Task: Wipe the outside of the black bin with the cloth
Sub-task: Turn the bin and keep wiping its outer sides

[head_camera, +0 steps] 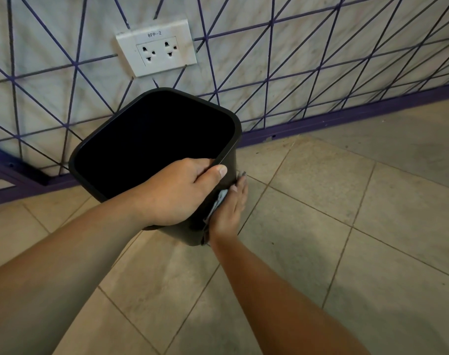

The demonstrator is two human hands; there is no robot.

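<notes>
Both hands on the job. Left hand [177,193] grips the near rim of the black bin [110,175]: fingers curled inside the mouth, thumb pressed on the outer wall. Bin is tilted, mouth toward me, close to the patterned wall below a double socket [156,48]; whether it touches the tiled floor [333,213], I cannot tell. Right hand [229,208] presses the pale blue cloth [218,201] flat against the bin's right side, fingers straight and together.

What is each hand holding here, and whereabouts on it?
The left hand grips the black bin by its near rim, thumb outside. The right hand presses the cloth flat against the bin's side.
</notes>
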